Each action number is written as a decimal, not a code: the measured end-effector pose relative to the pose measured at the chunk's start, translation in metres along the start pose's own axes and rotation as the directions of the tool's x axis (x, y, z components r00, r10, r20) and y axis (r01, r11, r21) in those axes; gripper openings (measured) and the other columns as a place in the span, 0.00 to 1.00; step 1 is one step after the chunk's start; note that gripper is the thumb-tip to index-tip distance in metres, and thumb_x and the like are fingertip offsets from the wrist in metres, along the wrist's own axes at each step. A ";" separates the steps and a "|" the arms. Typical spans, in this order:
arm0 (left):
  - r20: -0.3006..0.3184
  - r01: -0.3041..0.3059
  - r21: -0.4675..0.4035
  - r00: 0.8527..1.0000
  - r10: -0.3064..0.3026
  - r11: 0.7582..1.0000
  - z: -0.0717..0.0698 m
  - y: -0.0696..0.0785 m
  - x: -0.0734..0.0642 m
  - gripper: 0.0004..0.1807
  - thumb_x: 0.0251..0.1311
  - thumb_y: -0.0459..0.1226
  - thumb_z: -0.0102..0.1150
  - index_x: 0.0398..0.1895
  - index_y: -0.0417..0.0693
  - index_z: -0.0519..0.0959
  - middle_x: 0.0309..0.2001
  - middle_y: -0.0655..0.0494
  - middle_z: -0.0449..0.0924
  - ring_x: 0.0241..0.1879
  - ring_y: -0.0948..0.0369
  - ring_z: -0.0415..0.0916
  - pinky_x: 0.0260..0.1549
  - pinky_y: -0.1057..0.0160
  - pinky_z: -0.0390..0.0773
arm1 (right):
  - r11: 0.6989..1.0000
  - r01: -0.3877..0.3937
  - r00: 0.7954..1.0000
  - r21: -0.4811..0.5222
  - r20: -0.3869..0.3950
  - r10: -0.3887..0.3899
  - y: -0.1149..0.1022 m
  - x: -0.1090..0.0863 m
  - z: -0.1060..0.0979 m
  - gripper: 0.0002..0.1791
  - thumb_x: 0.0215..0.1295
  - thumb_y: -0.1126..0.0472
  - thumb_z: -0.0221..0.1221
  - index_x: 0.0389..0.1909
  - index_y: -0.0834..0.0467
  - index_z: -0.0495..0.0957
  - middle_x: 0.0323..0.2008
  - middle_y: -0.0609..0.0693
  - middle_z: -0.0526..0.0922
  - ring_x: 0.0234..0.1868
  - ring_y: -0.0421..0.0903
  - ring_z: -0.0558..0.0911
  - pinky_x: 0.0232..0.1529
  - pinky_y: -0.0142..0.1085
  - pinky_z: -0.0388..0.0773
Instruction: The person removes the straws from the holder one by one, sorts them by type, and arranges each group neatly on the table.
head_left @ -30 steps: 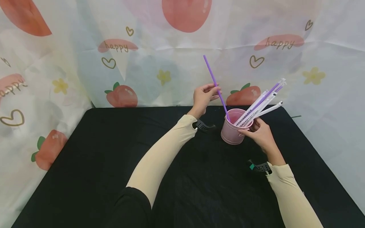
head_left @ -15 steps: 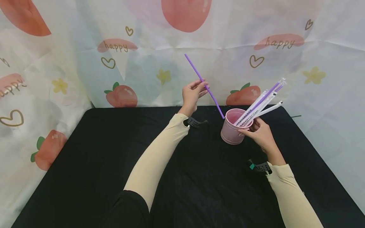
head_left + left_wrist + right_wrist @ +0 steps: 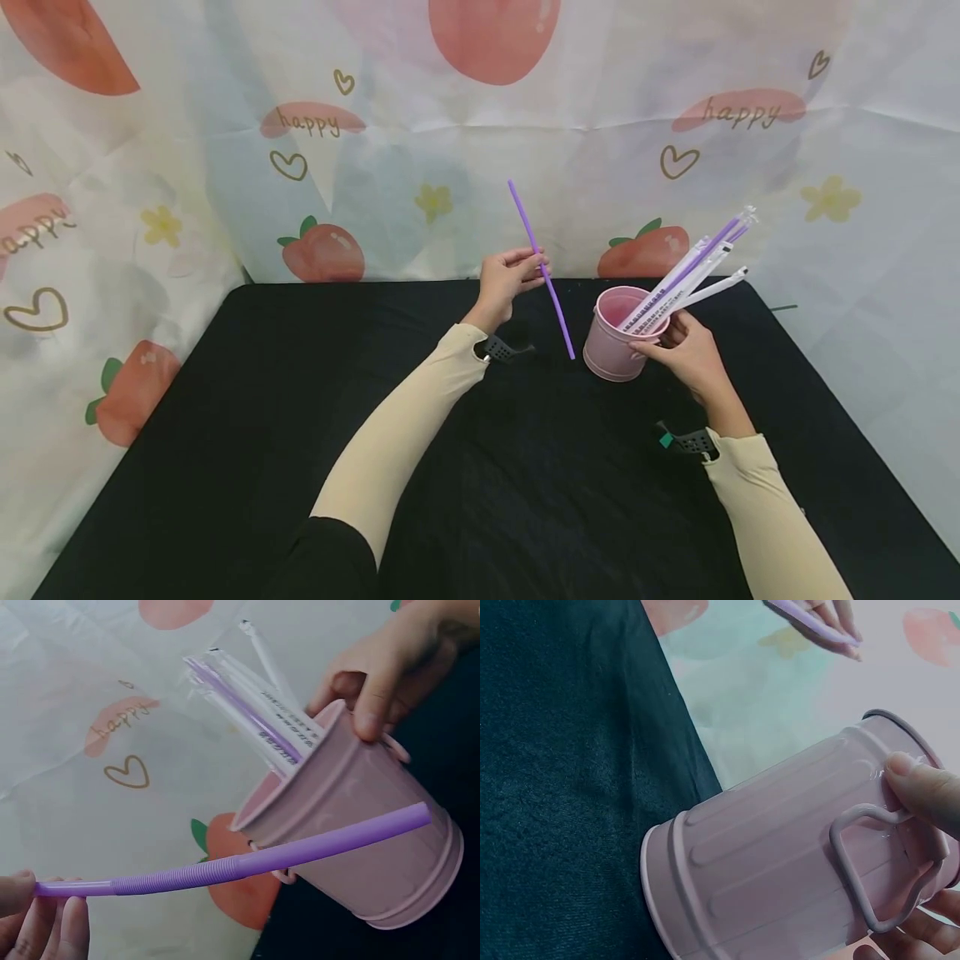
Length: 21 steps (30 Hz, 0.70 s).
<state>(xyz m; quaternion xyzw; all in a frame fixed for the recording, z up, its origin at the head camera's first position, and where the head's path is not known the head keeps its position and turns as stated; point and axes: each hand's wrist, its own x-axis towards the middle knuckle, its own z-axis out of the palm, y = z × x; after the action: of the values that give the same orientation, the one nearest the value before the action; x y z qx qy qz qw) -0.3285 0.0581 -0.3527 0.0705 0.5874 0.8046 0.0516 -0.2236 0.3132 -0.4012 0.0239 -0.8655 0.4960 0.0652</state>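
Note:
My left hand (image 3: 508, 282) pinches a purple bendy straw (image 3: 557, 308) between thumb and fingers, tilted, with its lower end left of the bucket. The ribbed bend of this straw (image 3: 180, 876) shows in the left wrist view. A pink metal bucket (image 3: 609, 354) stands upright on the black table, and my right hand (image 3: 688, 354) grips it near the rim on the right side. Its looped handle (image 3: 847, 847) sits just below the thumb in the right wrist view. Inside the bucket lean several straws in white printed wrappers (image 3: 678, 287), some showing purple.
A black cloth covers the table (image 3: 480, 467), its far edge meeting a pale curtain (image 3: 480, 167) printed with peaches, hearts and "happy". The curtain also hangs along the left side.
My left hand has drawn the purple straw out of the bucket to the left, then lowered it beside the bucket. The right hand stays on the bucket.

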 end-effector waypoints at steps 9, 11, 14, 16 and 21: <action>0.019 0.061 0.105 0.998 -0.063 0.993 -0.015 -0.007 -0.011 0.15 0.61 0.31 0.57 0.49 0.32 0.79 0.47 0.33 0.80 0.43 0.48 0.83 0.41 0.61 0.83 | 1.000 0.001 1.000 -0.012 -0.001 -0.001 0.001 0.001 0.000 0.41 0.59 0.58 0.64 0.69 0.63 0.54 0.62 0.62 0.66 0.60 0.49 0.72 0.52 0.21 0.72; 0.012 0.068 0.121 0.998 -0.070 0.990 -0.021 -0.007 -0.013 0.15 0.61 0.31 0.58 0.48 0.32 0.79 0.47 0.33 0.80 0.42 0.49 0.83 0.41 0.61 0.83 | 1.000 0.003 1.000 -0.007 -0.001 -0.003 0.001 0.001 0.000 0.41 0.59 0.58 0.64 0.69 0.62 0.54 0.62 0.62 0.67 0.58 0.43 0.74 0.51 0.20 0.72; -0.002 0.072 0.134 0.997 -0.073 0.988 -0.031 -0.008 -0.015 0.15 0.60 0.31 0.58 0.48 0.31 0.79 0.47 0.32 0.80 0.35 0.56 0.85 0.40 0.62 0.83 | 1.000 0.007 1.000 0.000 0.000 -0.007 0.001 0.000 0.000 0.41 0.59 0.58 0.64 0.69 0.62 0.54 0.62 0.62 0.67 0.56 0.36 0.73 0.51 0.19 0.72; -0.014 0.069 0.144 0.998 -0.068 0.987 -0.037 -0.009 -0.016 0.15 0.60 0.31 0.58 0.48 0.30 0.79 0.47 0.31 0.80 0.30 0.61 0.84 0.39 0.62 0.83 | 1.000 0.010 1.000 0.004 0.000 -0.010 0.000 0.000 0.000 0.41 0.59 0.58 0.64 0.69 0.62 0.54 0.62 0.62 0.67 0.56 0.37 0.73 0.51 0.19 0.72; -0.042 0.068 0.179 0.997 -0.061 0.981 -0.054 -0.009 -0.018 0.14 0.60 0.29 0.58 0.48 0.29 0.78 0.46 0.31 0.80 0.26 0.66 0.81 0.37 0.64 0.84 | 1.000 0.016 1.000 -0.005 -0.008 -0.016 0.000 -0.001 0.001 0.40 0.59 0.58 0.64 0.68 0.63 0.55 0.60 0.61 0.68 0.56 0.36 0.74 0.51 0.20 0.72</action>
<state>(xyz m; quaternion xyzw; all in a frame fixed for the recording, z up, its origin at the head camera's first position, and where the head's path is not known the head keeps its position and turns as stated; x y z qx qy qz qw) -0.3200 0.0073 -0.3783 0.0414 0.6607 0.7470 0.0605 -0.2229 0.3128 -0.4021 0.0286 -0.8663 0.4934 0.0726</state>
